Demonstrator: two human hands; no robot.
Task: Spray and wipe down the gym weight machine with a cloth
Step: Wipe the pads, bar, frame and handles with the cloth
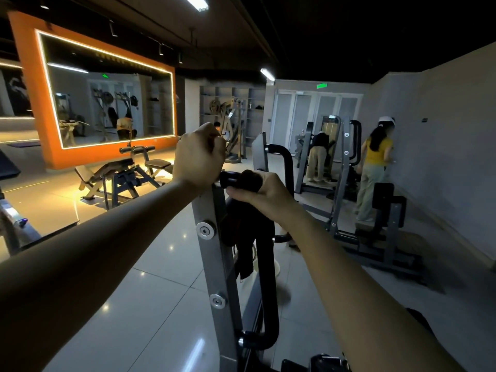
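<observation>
The shiny grey floor (pixel 150 291) fills the low half of the view. A big mirror (pixel 107 103) with an orange frame and a strip of lights hangs at 10 o'clock. A plain grey wall (pixel 442 130) runs along at 3 o'clock.

The weight machine (pixel 214 264) stands in the middle and goes down to 6 o'clock. It has a grey metal post that leans a little. A fat black bar (pixel 271 291) runs down just beside the post. Another machine (pixel 346 170) stands at 3 o'clock, well apart from this one. A bench (pixel 126 173) sits on the floor at 9 o'clock, under the mirror.

A person in a yellow top (pixel 375 157) stands at 3 o'clock, near the wall. A second person (pixel 319 154) bends over at 2 o'clock.

The cloth (pixel 241 226) is dark. It lies over the black handle (pixel 229 178) at the top of the post and hangs down to 6 o'clock from there. The right hand (pixel 264 190) has its fingers wrapped round the cloth and the handle.

The left hand (pixel 198 157) is at 10 o'clock from the right hand, just above the top of the post. Its fingers are curled into a fist. I cannot tell if it has hold of anything.

Two round silver bolts (pixel 205 230) sit on the post, one above the other.
</observation>
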